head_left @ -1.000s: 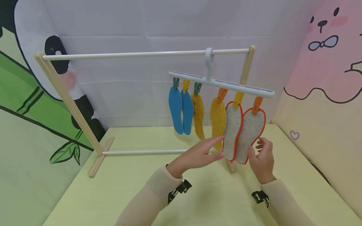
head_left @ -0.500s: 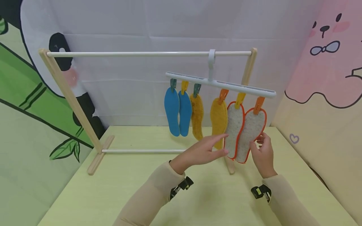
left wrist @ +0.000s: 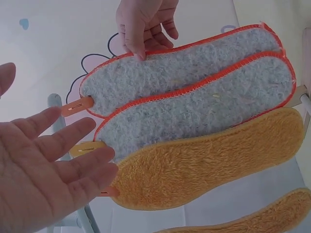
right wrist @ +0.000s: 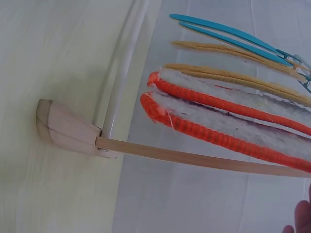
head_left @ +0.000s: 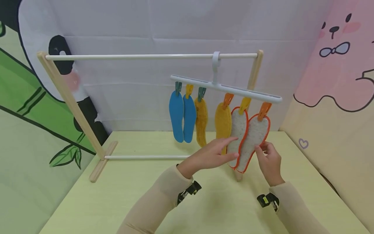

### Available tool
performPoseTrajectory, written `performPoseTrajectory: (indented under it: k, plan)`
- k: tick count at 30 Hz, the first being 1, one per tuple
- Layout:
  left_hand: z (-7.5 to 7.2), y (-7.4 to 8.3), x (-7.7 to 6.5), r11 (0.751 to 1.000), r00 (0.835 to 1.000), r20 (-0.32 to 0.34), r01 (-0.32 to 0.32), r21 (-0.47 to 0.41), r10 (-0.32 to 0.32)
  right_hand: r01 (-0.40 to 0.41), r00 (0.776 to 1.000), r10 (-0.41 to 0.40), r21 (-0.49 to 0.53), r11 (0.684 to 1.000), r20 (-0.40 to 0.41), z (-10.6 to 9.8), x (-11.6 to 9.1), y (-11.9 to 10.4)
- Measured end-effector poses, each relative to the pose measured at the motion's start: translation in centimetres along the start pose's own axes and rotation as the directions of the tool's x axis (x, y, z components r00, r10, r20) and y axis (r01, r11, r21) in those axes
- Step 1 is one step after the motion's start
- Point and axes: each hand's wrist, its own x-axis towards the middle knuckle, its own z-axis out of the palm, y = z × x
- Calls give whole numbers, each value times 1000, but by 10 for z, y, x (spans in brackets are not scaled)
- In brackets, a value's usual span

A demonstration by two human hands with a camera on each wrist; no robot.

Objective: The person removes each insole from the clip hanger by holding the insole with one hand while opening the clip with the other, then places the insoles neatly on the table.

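Grey felt insoles with red-orange edging hang at the right end of a white hanger [head_left: 242, 91]. My right hand [head_left: 270, 162] pinches the side edge of the outer grey insole [head_left: 253, 143], thumb in front and fingers behind. An orange clothespin [head_left: 264, 111] grips this insole's top. Its neighbour, the inner grey insole [head_left: 239, 122], hangs from a yellow clothespin [head_left: 244, 104]. My left hand [head_left: 210, 155], fingers spread and straight, overlaps the inner grey insole and the yellow insole [head_left: 223, 118]. In the left wrist view the left palm [left wrist: 43, 179] shows nothing held.
Farther left hang another yellow insole [head_left: 201, 122] and two blue insoles [head_left: 176, 117], each on a clothespin. The hanger hooks over the rack's upper white rod [head_left: 131, 57]. A lower rod [head_left: 146, 157] and wooden feet [head_left: 103, 162] stand on the pale table [head_left: 131, 195].
The outer grey insole's lower end has swung left and now overlaps the inner one more. My right hand has closed onto its edge. My left hand has shifted slightly right.
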Motion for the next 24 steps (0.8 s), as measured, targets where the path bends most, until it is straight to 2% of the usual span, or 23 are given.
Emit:
performPoseTrajectory:
  k: [8, 11, 16, 20, 24]
  plan:
    - [-7, 6, 11, 1000, 1000, -7, 8, 9, -8, 43, 998, -47, 105, 994, 39, -2, -6, -4]
    - [-11, 10, 12, 999, 999, -21, 32, 1, -32, 93, 993, -104, 183, 979, 52, -1, -9, -5]
    - [-16, 16, 13, 997, 996, -43, 72, -9, -72, 241, 964, -263, 282, 929, 42, 2, -13, -9]
    - [-22, 20, 20, 996, 992, -90, 94, 0, -93, 307, 943, -332, 300, 903, 34, 4, -12, -14]
    - [-32, 28, 31, 999, 989, -147, 33, -8, -34, 321, 937, -348, 308, 895, 35, 5, -11, -17]
